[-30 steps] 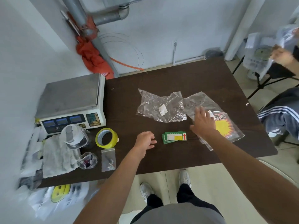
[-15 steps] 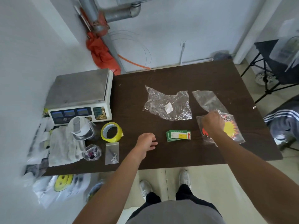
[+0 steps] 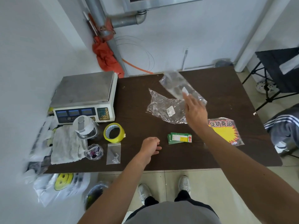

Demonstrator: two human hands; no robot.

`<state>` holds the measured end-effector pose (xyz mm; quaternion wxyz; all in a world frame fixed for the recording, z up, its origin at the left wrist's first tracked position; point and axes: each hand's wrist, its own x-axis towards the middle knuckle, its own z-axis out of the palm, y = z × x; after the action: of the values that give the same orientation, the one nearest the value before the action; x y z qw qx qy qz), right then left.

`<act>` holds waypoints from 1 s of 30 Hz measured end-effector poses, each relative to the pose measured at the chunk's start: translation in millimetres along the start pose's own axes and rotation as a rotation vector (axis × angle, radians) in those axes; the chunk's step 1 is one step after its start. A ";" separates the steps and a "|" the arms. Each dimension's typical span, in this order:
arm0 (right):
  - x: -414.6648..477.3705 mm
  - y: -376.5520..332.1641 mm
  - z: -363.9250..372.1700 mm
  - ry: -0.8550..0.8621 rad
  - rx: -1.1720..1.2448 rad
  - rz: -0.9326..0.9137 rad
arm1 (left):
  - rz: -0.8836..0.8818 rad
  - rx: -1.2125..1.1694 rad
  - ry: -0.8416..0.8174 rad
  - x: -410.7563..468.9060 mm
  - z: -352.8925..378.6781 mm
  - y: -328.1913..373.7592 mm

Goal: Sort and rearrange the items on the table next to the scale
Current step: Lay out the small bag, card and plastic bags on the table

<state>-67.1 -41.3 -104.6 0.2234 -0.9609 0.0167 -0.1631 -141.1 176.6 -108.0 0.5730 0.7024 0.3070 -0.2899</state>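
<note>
Two hands: left hand point(image 3: 150, 145) loosely curled; right hand point(image 3: 196, 111) raised, bag point(image 3: 171, 84) grip unclear.

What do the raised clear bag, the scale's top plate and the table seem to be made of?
Raised clear bag: thin plastic film, glossy and crinkled, table showing through. Scale's top plate: probably stainless steel, dull grey sheen. Table: dark brown, matte, perhaps wood or laminate; cannot tell which.

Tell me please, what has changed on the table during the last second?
The right hand lifted the clear bag off the yellow promo pack and swung it away over the crumpled bag. Left hand, green cards and scale stayed put.
</note>
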 end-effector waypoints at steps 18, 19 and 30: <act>6.7 -42.6 65.7 -0.788 -0.185 -0.039 | -0.068 -0.083 0.066 3.4 -49.4 -33.8; 6.4 -42.2 68.1 -0.807 -0.194 -0.044 | -0.072 -0.076 0.070 3.5 -49.9 -33.4; -3.2 -32.9 69.9 -0.819 -0.135 -0.018 | -0.070 0.014 0.004 9.5 -39.2 -19.5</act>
<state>-49.1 18.3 -150.4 0.1466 -0.9590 -0.0712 0.2320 -147.7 219.1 -120.5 0.5567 0.6959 0.3306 -0.3106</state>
